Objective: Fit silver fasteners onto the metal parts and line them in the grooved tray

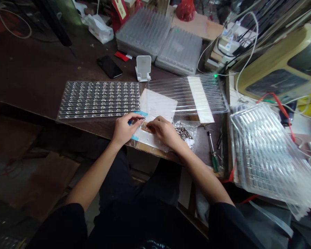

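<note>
Near the table's front edge, my left hand (126, 127) is closed, thumb and forefinger pinched at a small dark metal piece (143, 118). Just to its right, my right hand (162, 128) has its fingers pressed together over a small brown block (146, 127); what they hold is hidden. White paper (157, 101) with blue tape lies beneath both hands. A clear bag of small shiny metal parts (183, 133) rests right of my right hand. To the left, a clear tray (100, 99) carries rows of dark metal strips.
Behind are a black phone (110, 67), a white stand (143, 67) and stacked clear trays (143, 33). A ribbed clear tray (168, 86), a green-handled screwdriver (213, 154) and more trays (266, 152) lie to the right.
</note>
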Tool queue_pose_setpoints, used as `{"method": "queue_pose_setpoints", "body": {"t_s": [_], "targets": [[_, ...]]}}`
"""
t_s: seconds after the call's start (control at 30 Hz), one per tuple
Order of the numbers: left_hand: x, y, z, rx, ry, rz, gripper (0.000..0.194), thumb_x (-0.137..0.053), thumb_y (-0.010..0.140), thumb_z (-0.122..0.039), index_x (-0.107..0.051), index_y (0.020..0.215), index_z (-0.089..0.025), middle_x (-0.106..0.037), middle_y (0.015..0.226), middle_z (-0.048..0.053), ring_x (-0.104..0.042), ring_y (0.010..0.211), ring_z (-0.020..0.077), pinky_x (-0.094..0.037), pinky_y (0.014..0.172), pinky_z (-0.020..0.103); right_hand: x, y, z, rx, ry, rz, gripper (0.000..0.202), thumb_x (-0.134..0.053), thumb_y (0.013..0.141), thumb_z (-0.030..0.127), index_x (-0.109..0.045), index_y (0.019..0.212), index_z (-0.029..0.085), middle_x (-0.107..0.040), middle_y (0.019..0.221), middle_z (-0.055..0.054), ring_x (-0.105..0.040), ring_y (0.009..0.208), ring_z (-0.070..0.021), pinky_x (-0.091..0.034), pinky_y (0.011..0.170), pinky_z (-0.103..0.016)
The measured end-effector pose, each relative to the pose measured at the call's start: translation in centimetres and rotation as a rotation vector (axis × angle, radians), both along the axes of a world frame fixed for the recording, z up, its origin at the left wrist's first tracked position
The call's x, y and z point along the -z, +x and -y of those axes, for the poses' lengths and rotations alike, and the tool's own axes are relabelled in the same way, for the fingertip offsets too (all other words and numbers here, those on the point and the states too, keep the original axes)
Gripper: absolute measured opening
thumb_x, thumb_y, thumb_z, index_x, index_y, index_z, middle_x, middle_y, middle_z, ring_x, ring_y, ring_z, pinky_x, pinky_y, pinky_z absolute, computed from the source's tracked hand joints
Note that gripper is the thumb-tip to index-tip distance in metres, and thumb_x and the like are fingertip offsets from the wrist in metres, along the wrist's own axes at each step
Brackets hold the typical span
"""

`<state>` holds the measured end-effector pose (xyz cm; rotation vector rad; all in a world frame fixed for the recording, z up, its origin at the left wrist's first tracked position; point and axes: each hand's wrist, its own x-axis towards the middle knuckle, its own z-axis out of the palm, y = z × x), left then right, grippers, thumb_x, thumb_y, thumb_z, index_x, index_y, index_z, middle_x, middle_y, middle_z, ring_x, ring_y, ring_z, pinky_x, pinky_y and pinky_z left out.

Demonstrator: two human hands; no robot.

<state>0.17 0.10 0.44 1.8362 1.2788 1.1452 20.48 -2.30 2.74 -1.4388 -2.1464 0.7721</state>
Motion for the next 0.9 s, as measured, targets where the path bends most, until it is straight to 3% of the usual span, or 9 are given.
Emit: {"method": "queue_pose_setpoints", "body": {"t_s": [0.1, 0.23, 0.57, 0.9], "targets": [[0.0, 0.0, 0.0, 0.0, -0.004, -0.017, 0.013, -0.071, 0.088, -0.029, -0.076, 0.096, -0.02, -0.078, 0.098, 0.006, -0.072, 0.088, 0.0217, -0.056, 0.083, 0.034, -0.4, 0.7, 0.0, 0.067, 0.027, 0.031, 0.029, -0.05, 0.097, 0.016, -0.072, 0.116, 0.016, -0.069, 0.111, -0.011, -0.066, 0.096, -0.0208, -0.048, 0.086, -0.03], [0.1, 0.0, -0.1, -0.001, 0.003, -0.036, 0.012, -0.071, 0.088, -0.026, -0.076, 0.096, -0.02, -0.079, 0.097, 0.005, -0.073, 0.087, 0.0213, -0.056, 0.082, 0.034, -0.8, 1.5, -0.2, 0.144, -0.001, 0.14, 0.023, -0.059, 0.093, 0.017, -0.074, 0.109, 0.017, -0.074, 0.103, -0.009, -0.068, 0.086, -0.02, -0.047, 0.08, -0.03], [0.0, 0.0, 0.0, 0.01, 0.027, -0.043, 0.011, -0.071, 0.087, -0.023, -0.076, 0.096, -0.02, -0.079, 0.096, 0.005, -0.073, 0.086, 0.0201, -0.057, 0.082, 0.033, -1.4, 0.7, 0.1, 0.17, -0.026, 0.422, 0.031, -0.05, 0.102, 0.029, -0.074, 0.122, 0.024, -0.075, 0.111, -0.009, -0.07, 0.088, -0.0238, -0.043, 0.068, -0.031], [0.6, 0.0, -0.1, 0.015, 0.036, -0.068, 0.012, -0.071, 0.088, -0.026, -0.076, 0.097, -0.021, -0.078, 0.099, 0.006, -0.073, 0.088, 0.0218, -0.057, 0.083, 0.036, -0.7, 0.2, -0.3, 0.184, -0.004, 0.44, 0.019, -0.054, 0.095, 0.023, -0.071, 0.103, 0.018, -0.074, 0.105, -0.012, -0.067, 0.089, -0.0251, -0.042, 0.069, -0.032]]}}
